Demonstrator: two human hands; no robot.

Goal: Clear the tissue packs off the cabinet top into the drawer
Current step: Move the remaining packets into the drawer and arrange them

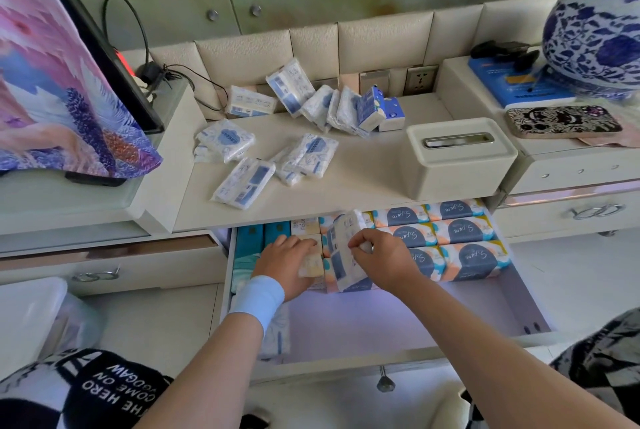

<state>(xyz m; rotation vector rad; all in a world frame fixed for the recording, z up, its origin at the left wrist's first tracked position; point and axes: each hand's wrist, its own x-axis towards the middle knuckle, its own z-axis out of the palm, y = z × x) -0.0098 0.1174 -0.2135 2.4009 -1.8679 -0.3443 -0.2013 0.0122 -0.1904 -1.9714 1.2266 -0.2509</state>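
The right hand (pixel 377 255) pinches a tissue pack (pixel 343 252) by its edge over the drawer (pixel 519 304) — light, soft, crinkly plastic; the left hand (pixel 287 255) lies flat on packs, its grip apart.

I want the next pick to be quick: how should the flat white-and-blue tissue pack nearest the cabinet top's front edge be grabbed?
Grip the flat white-and-blue tissue pack across its two long sides, coming from above. It lies flat and slanted, apart from the others, its long sides clear.

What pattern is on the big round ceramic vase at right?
Blue floral scrollwork on white, on the round ceramic vase; head view.
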